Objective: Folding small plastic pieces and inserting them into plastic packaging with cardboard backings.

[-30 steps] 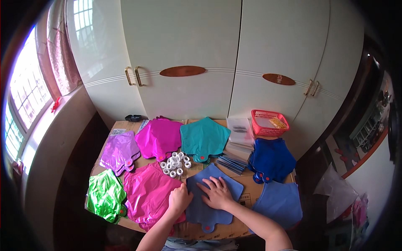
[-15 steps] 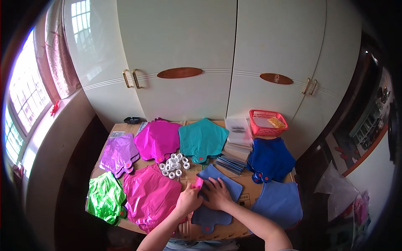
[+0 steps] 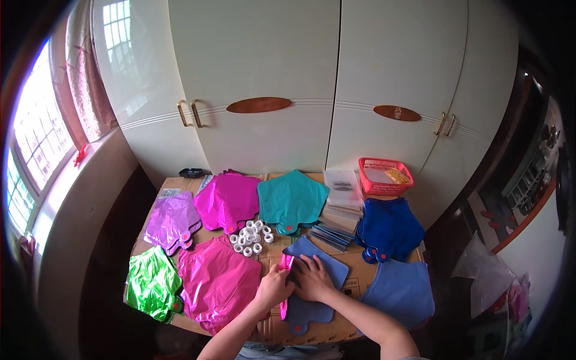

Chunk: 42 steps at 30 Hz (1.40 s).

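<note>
Lying on the cardboard in front of me is a blue-grey sheet (image 3: 309, 317) with a rounded tab and a red dot at its near end. Along its left edge runs a narrow strip of shiny pink foil (image 3: 287, 261). My left hand (image 3: 276, 287) is closed on this pink strip, its fingers bent and partly hiding it. My right hand (image 3: 311, 279) rests flat on the blue-grey sheet with fingers spread, close beside the left. To the left, a stack of pink foil sheets (image 3: 219, 282) lies near my left forearm.
White rings (image 3: 247, 237) lie heaped beyond my left hand. Around them are purple (image 3: 171, 219), magenta (image 3: 225, 201), teal (image 3: 293, 198), dark blue (image 3: 391, 225), green (image 3: 153, 282) and blue-grey sheets (image 3: 402, 294). Clear plastic sheets (image 3: 343, 189) and a red basket (image 3: 384, 187) stand before white cabinets (image 3: 258, 144).
More of the pink strip now shows along the left edge of the blue-grey sheet, above and below my left hand. My left hand has shifted slightly; my right stays flat in place.
</note>
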Motion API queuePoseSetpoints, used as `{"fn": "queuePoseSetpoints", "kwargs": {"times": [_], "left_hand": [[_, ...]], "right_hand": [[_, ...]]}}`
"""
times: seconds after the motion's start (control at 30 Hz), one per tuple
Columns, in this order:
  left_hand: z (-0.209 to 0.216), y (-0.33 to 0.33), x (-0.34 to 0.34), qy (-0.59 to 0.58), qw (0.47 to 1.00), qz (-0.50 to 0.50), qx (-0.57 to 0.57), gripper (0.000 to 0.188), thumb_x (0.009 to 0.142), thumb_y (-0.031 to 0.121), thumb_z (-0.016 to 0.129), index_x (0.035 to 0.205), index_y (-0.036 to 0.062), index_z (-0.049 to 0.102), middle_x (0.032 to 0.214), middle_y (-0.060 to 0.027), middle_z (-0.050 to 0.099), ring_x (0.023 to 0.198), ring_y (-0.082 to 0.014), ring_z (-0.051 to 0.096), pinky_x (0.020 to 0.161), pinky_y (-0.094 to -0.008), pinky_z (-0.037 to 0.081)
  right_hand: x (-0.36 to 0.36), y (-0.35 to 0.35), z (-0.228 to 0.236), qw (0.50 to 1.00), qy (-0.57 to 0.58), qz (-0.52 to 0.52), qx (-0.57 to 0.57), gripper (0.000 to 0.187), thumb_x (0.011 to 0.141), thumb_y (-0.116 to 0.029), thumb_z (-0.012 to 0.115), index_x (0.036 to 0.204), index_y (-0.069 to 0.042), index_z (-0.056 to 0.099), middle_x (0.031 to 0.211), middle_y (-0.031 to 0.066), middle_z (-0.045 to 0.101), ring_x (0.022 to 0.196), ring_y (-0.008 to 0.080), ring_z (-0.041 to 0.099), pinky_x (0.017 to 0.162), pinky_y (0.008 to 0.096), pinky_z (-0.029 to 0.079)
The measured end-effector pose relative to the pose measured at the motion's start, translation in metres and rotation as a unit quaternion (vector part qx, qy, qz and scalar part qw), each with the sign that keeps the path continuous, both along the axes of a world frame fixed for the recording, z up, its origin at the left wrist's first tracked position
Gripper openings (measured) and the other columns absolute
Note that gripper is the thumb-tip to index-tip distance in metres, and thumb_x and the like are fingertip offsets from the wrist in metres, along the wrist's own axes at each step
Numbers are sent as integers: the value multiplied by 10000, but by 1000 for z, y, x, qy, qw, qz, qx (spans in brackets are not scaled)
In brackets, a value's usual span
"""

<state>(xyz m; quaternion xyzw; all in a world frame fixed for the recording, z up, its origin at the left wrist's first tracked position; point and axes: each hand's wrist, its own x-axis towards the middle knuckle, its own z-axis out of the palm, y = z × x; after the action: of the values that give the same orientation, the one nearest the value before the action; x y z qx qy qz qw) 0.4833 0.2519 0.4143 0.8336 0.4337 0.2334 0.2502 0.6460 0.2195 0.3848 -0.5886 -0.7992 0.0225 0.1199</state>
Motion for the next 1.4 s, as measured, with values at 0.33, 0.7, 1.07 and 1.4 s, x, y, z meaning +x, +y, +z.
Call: {"fn": "queuePoseSetpoints", "kwargs": {"times": [0.33,0.7,1.07,1.4], "left_hand": [[4,1,-3,5,999,-31,-41,248,738,174,620,889,-21,631,1038,-231,575,916,-377,600,825,-419,507],[-2,6,-12,-20,995,-74,-58,391,738,166,602,1090,-6,599,1094,-237,569,1057,-376,553,873,-424,493],[11,37,-33,208,941,-246,102,720,751,412,668,1379,167,418,1446,-85,363,1365,-328,278,1060,-484,301],[3,44,-35,222,936,-251,110,990,710,641,638,1460,117,261,1511,-143,237,1416,-346,134,1130,-469,148]], "right_hand": [[13,8,-15,979,183,14,93,348,863,-287,535,1032,16,568,1164,173,545,1167,325,462,1022,435,323],[8,11,-19,968,206,-26,139,251,816,-233,629,810,17,610,991,143,561,982,313,520,891,409,406],[7,10,-19,969,203,-48,133,200,796,-187,621,797,13,611,1011,139,550,1005,311,506,900,414,396],[7,10,-19,967,208,-48,139,200,795,-172,619,770,25,601,991,155,542,977,327,503,888,420,399]]}}
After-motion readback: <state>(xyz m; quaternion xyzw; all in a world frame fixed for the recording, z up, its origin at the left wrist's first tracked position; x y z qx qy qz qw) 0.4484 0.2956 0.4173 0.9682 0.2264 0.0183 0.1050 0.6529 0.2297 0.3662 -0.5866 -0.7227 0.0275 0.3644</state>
